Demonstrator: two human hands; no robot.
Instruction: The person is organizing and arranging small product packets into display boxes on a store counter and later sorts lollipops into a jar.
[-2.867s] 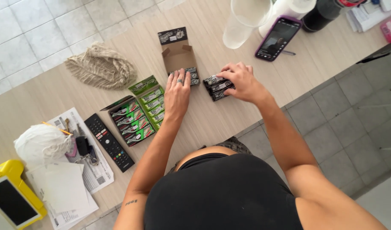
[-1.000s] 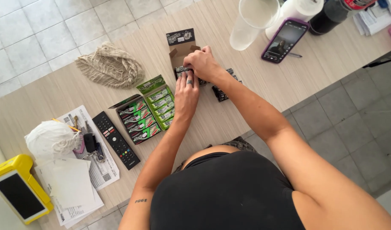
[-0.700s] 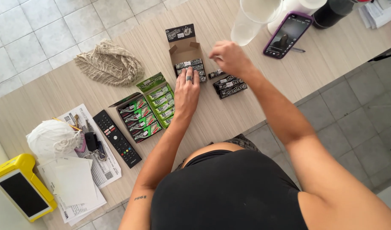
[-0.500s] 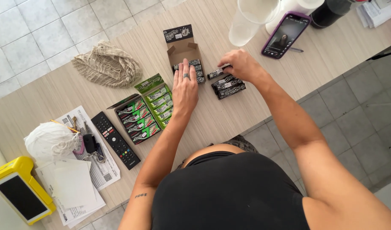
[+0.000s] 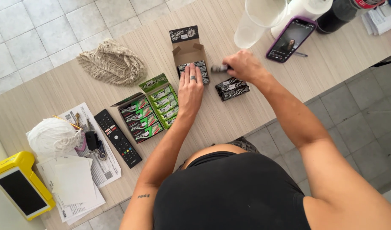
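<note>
Filling looks partway done — dark candy rolls already line the small brown display box (image 5: 191, 59), while a few more (image 5: 232, 88) lie on the wooden counter (image 5: 229, 123) just beside it. Left hand (image 5: 191, 87) rests flat, fingers spread, on the box's front; right hand (image 5: 242, 66) pinches what seems one roll (image 5: 218, 68) near the opening.

Bright, even daylight, soft shadows, sharp
</note>
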